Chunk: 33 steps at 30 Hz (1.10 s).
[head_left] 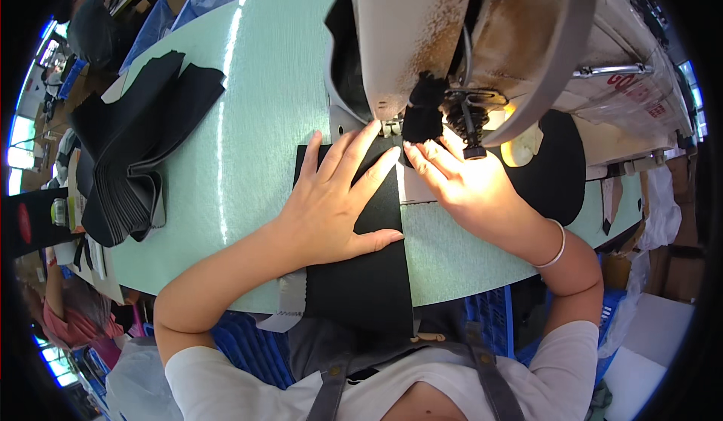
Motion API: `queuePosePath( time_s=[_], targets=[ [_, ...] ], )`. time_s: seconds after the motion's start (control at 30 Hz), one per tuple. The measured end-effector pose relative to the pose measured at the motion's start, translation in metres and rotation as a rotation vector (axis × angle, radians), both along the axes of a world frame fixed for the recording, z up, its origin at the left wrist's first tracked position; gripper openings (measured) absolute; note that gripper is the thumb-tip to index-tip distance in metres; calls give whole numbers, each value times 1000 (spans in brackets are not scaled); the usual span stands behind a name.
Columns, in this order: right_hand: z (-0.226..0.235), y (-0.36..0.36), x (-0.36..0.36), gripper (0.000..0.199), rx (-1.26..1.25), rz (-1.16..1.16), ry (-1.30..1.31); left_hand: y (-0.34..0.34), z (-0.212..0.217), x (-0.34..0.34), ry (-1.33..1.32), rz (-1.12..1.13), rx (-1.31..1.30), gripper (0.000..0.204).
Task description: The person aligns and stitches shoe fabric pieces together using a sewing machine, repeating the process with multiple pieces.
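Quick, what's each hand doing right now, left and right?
Left hand: open, flat on the black rectangular fabric piece.
Right hand: fingers extended, pressing the same fabric near the sewing machine's needle, gripping nothing.

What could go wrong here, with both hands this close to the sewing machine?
1. The right hand has its fingers right beside the needle area of the sewing machine; a slip could likely catch them.
2. The black fabric hangs over the table edge; its weight may drag the seam askew under the flat left hand.
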State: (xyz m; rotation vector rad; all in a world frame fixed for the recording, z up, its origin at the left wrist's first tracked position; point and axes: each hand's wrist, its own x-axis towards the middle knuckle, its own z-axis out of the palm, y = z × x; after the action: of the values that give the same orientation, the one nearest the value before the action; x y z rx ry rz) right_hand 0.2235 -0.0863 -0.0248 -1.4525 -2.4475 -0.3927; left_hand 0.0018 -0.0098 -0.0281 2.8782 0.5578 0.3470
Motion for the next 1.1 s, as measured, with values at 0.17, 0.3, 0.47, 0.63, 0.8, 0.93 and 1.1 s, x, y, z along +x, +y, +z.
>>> queuePosePath(
  time_s=[0.17, 0.3, 0.47, 0.63, 0.8, 0.93, 1.1],
  targets=[
    [1, 6, 2, 27, -40, -7, -27, 9, -2, 2, 27, 11, -52, 93],
    [-2, 8, 4, 58, -10, -74, -69, 11, -3, 3, 14, 17, -32, 92],
    [2, 11, 4, 59, -57, -58, -28, 13, -3, 1, 16, 7, -60, 88],
    [0, 12, 8, 59, -46, -70, -76, 13, -1, 2, 42, -15, -38, 89],
    [0, 23, 23, 18, -50, 94, 209, 4, 39, -1, 318, -25, -77, 110],
    [5, 20, 22, 15, 39, 80, 225, -21, 43, 6, 482, 41, -50, 122],
    [9, 20, 23, 47, -96, 79, 163, -8, 46, 2, 467, 30, -100, 122]
  ],
)
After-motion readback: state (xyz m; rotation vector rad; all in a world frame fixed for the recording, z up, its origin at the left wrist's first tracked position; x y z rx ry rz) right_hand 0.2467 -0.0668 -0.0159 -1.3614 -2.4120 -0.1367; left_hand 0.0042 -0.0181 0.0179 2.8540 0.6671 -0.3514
